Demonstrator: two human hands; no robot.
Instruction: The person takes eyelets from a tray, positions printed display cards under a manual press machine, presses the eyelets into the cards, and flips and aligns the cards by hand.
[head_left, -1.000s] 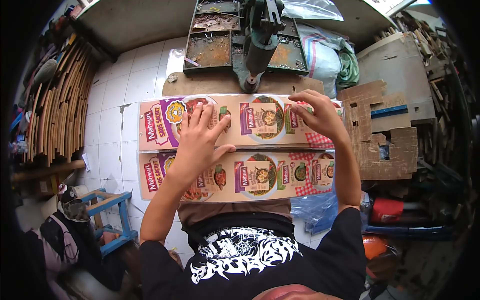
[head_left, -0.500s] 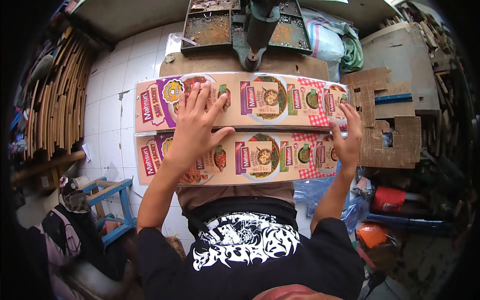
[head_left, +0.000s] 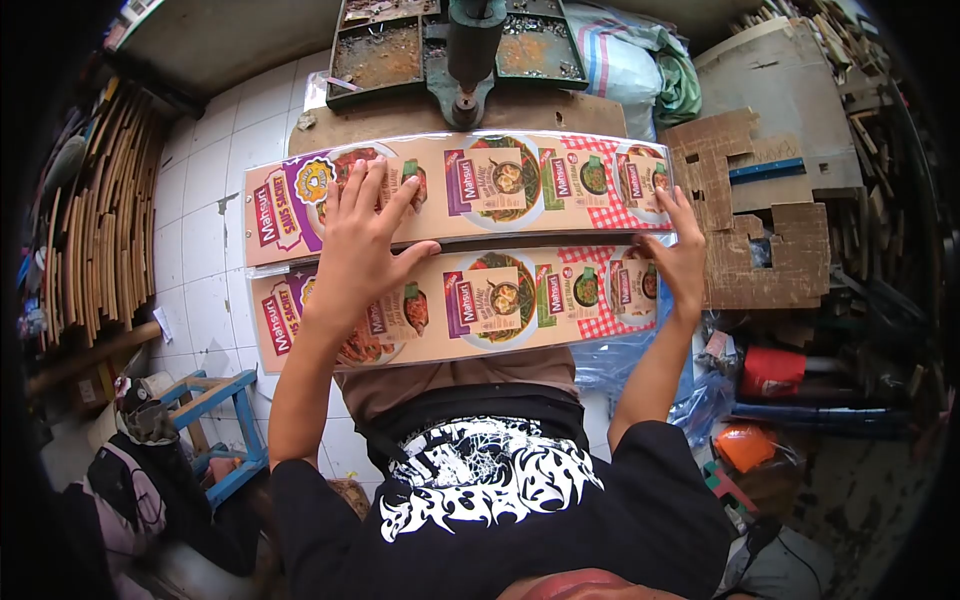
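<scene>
Two long printed panels lie one above the other across my lap, the upper panel (head_left: 430,215) farther from me and the lower panel (head_left: 410,350) nearer. A narrow dark gap runs between them. My left hand (head_left: 362,240) rests flat with spread fingers on the left part of the upper panel, its thumb near the gap. At the right end, my right hand (head_left: 682,250) touches the upper panel's edge, fingertips on its corner and thumb apart from them by the gap. Beyond the panels' middle stands a dark metal press (head_left: 470,60).
A brown board (head_left: 400,125) lies under the press, with a divided metal tray (head_left: 375,55) of small parts behind. Cut boards (head_left: 790,240) and a white sack (head_left: 620,70) are on the right. A blue stool frame (head_left: 245,415) and stacked slats (head_left: 100,220) stand left.
My right hand has moved from the upper panel's face to its right end. My left hand stays on the panel. The panels have shifted away from the press toward me, uncovering more at the right.
</scene>
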